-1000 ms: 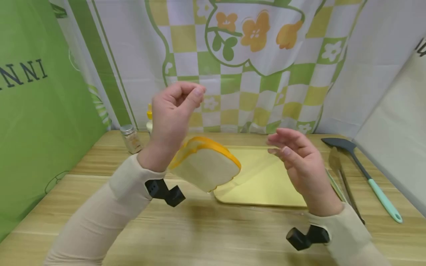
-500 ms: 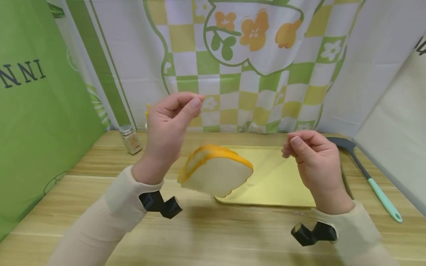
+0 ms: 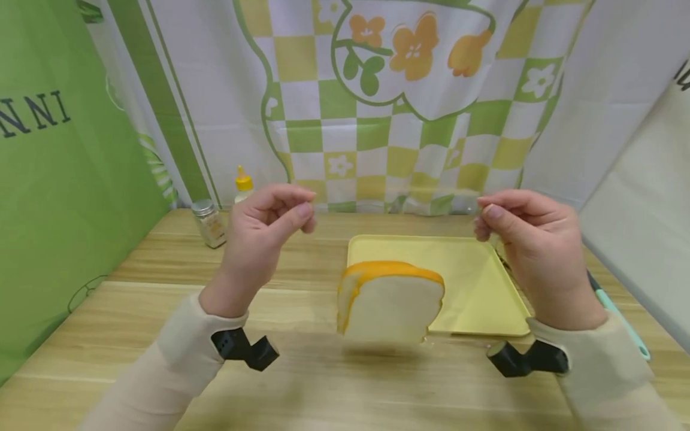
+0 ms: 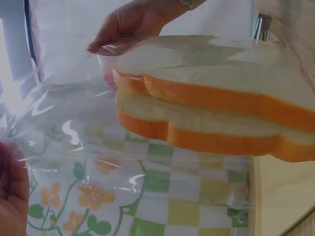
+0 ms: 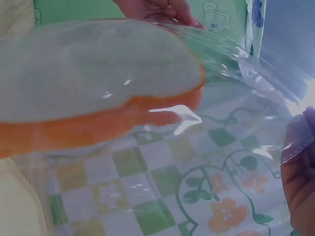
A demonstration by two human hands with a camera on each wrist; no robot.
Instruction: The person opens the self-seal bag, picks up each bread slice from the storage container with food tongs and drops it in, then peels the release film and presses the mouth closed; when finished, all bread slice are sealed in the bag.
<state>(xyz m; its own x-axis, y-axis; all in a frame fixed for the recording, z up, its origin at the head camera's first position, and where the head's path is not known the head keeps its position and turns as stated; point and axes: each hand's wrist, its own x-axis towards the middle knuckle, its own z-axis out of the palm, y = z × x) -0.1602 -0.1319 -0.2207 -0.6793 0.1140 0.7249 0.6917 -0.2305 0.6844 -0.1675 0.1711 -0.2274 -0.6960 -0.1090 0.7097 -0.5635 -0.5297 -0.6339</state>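
Two thick bread slices [image 3: 396, 308] with orange crusts hang low between the hands, one behind the other, inside a clear plastic bag [image 4: 69, 128]. The bag is nearly invisible in the head view but shines in both wrist views. My left hand [image 3: 259, 239] pinches the bag's upper left edge between thumb and fingers. At the opposite upper edge, my right hand [image 3: 539, 257] pinches the film the same way. The film stretches between the two hands, and the slices hang just above the wooden table, in front of a yellow tray [image 3: 480, 287].
A spice jar [image 3: 208, 224] with a silver lid and a yellow-capped bottle [image 3: 244, 184] stand at the back left. The mint handle of a spatula [image 3: 625, 326] shows beyond the right forearm. A checked curtain [image 3: 372, 161] hangs behind the table [image 3: 162, 311].
My right hand has gone from loosely open to pinching the bag and has moved right. My left hand has lowered. The bread has swung right and down, from tilted to nearly level.
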